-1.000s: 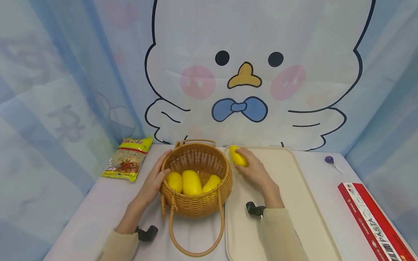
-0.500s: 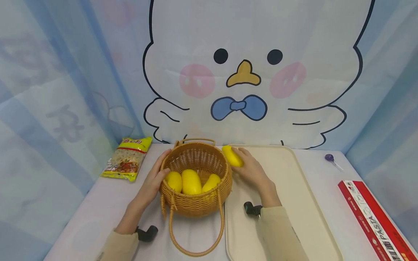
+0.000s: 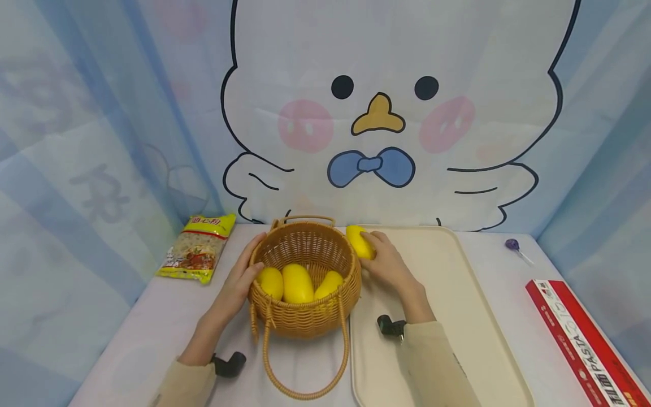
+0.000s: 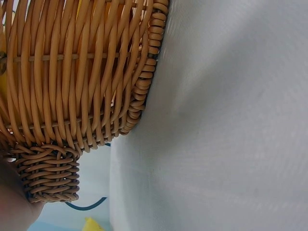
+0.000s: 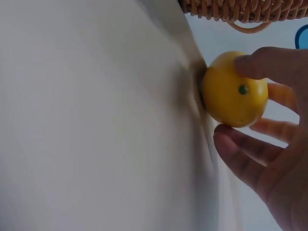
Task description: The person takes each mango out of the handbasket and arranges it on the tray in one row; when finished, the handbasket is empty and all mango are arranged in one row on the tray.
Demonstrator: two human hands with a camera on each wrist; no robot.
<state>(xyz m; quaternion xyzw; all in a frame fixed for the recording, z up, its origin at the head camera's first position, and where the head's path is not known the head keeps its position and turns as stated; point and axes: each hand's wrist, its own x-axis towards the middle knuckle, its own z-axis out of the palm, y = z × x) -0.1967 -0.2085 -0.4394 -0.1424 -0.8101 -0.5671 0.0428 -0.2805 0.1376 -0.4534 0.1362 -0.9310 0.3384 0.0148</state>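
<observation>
Thumb (image 5: 263, 63) and fingers (image 5: 239, 156) of our right hand (image 3: 390, 264) grip a yellow fruit (image 3: 359, 242) at the far-left corner of the tray (image 3: 429, 254), its long axis slanting away leftward; just left sits the basket (image 3: 305, 323), whose opposite rim our left hand (image 3: 237, 284) holds.

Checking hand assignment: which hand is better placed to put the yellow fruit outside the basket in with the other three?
Probably the right hand: it grips that yellow fruit close beside the basket's right side. The left hand holds the basket's left side, across the opening.
</observation>
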